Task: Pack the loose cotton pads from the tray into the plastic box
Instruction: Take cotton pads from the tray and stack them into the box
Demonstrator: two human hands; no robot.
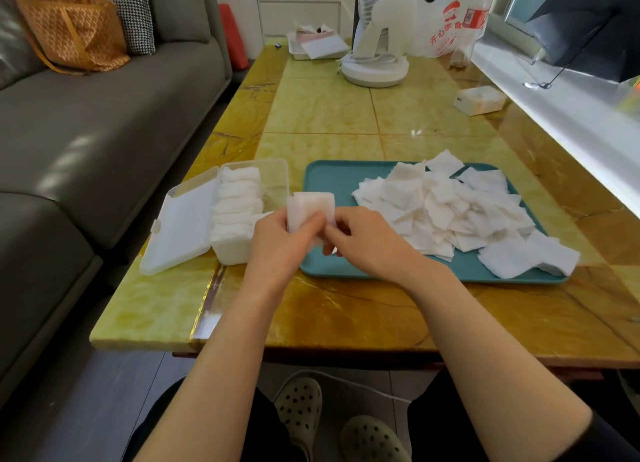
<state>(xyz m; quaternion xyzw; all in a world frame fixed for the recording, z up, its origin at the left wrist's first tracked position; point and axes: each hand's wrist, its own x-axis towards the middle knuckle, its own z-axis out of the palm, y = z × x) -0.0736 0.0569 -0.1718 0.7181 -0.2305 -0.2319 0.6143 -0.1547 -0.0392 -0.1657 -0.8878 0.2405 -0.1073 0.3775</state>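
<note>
A teal tray (332, 181) on the table carries a loose heap of white square cotton pads (450, 205). To its left stands a white plastic box (235, 250) with its lid (187, 222) hinged open; rows of pads (239, 202) fill it. Over the tray's left edge I hold a small upright stack of pads (311, 205) between both hands. My left hand (280, 243) grips the stack from the left with the thumb across its front. My right hand (367, 243) pinches its lower right side.
The yellow marble-patterned table (325, 112) holds a white fan (375, 63), a plastic bag (446, 25), a small white box (479, 100) and a tray of papers (317, 44) at the back. A grey sofa (104, 115) runs along the left, a white sill (554, 115) along the right.
</note>
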